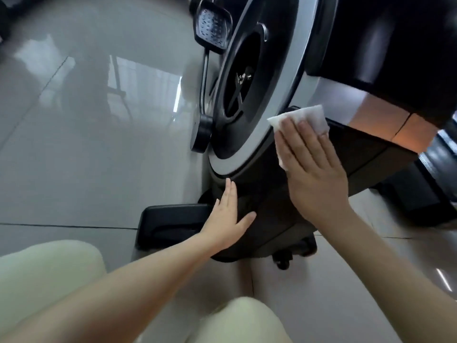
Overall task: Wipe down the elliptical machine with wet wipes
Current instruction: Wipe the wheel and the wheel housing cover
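On the glossy tiled floor (74,144) the elliptical machine (247,95) stands, your right hand (314,174) spread flat, pinning the wet wipe (306,117) against its dark lower housing, while your left hand (230,216), open and empty, braces nearer the base.

You have two bare hands in view: your left hand (228,219) and your right hand (314,174). There is one white folded wet wipe (303,120), one black-and-silver elliptical machine (257,149), one textured black foot pedal (214,26) at the far side, and two pale green-clad knees (47,276) near you.
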